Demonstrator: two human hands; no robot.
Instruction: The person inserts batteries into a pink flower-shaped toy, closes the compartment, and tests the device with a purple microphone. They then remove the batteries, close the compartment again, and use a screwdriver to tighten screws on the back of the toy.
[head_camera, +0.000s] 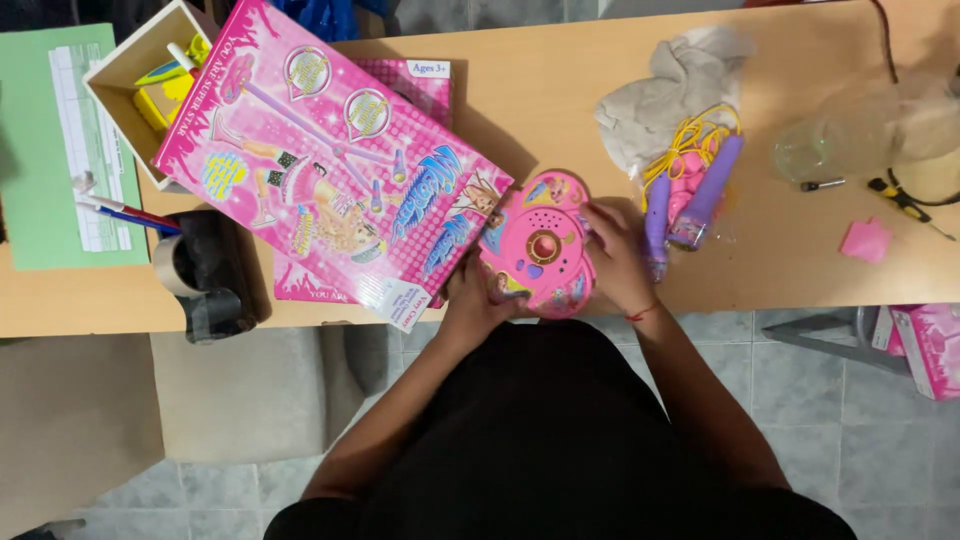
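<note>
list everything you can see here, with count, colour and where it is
toy base: 1, pink, round, table's near edge, between both hands
toy box: 1, pink, flat on table, left of base
toy microphones: 2, purple, bagged with yellow cord, right of base
cloth: 1, grey, behind the microphones
open box: 1, cream, far left, yellow items inside
green sheet: 1, far left
tape roll: 1, left table edge
screwdriver: 1, yellow-black, far right
pink paper: 1, far right
table: 1, tan wood
left hand: on base's left rim
right hand: on base's right rim
</note>
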